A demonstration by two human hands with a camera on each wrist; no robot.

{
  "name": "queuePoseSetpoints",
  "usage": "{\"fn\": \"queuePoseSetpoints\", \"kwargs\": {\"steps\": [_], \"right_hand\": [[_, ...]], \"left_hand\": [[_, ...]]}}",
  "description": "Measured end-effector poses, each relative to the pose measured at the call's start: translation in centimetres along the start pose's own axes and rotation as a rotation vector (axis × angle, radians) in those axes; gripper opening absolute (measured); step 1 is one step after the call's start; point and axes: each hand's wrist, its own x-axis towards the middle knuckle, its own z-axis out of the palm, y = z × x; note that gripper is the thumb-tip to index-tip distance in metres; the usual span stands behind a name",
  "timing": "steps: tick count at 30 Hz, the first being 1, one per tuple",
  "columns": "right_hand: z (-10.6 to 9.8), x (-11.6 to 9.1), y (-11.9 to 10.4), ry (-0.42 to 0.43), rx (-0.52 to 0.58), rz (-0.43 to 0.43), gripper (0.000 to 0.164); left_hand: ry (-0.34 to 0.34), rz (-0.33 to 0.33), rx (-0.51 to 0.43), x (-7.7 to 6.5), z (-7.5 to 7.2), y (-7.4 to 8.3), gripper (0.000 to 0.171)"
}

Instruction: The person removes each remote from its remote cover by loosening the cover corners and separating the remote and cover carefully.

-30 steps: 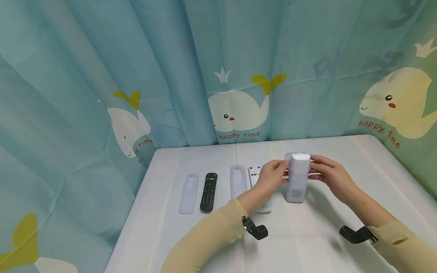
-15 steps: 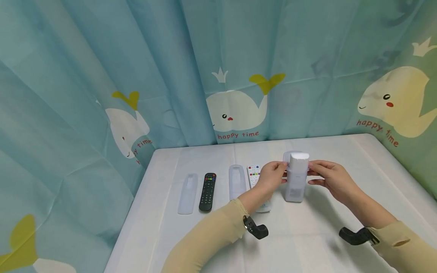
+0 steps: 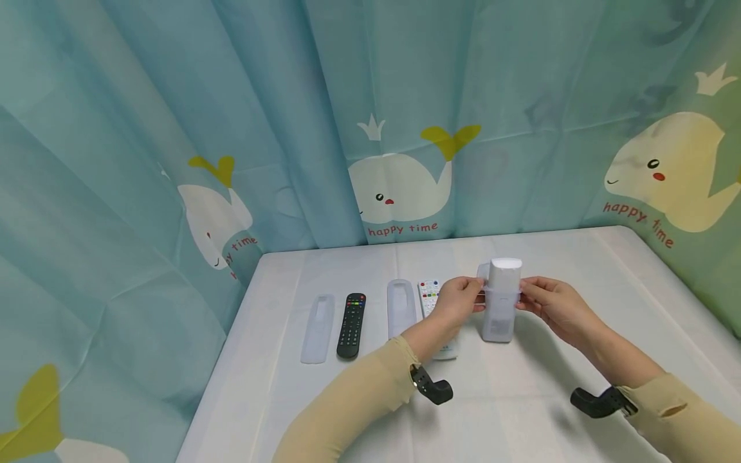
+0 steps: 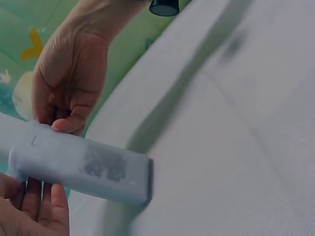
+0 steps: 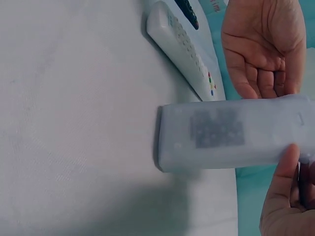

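Observation:
A white remote control [image 3: 505, 274] stands on end on the table, its back towards me. A translucent silicone cover [image 3: 499, 316] wraps its lower part, and the bare white end sticks out above the cover's edge. Behind and to the left, a loose flap of the cover shows. My left hand [image 3: 458, 299] pinches the cover's edge on the left side. On the opposite side my right hand [image 3: 550, 303] pinches the same edge between thumb and fingers. Through the cover [image 5: 216, 129], a dark label patch shows in the right wrist view.
Left of the hands lie a white remote with coloured buttons [image 3: 429, 296], partly hidden by my left arm, a translucent cover [image 3: 402, 308], a black remote [image 3: 351, 326] and another translucent cover [image 3: 318, 329]. A whale-print curtain [image 3: 278, 128] hangs behind the white table [image 3: 556, 418].
The cover's edge has slid down the upright remote, baring more of its white top end. My right hand has moved down and slightly left with it; the other remotes stay put.

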Motion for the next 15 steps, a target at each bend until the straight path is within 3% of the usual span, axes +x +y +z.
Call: {"fn": "queuePoseSetpoints", "kwargs": {"steps": [9,15], "right_hand": [[-0.06,0.24,0.28,0.003,-0.045,-0.01,0.021],[-0.1,0.58,0.64,0.007,-0.107,0.001,0.024]], "left_hand": [[-0.009,-0.023,-0.01,0.11,-0.29,-0.32,0.022],[-0.011,-0.057,0.041,0.35,-0.44,-0.58,0.023]]}}
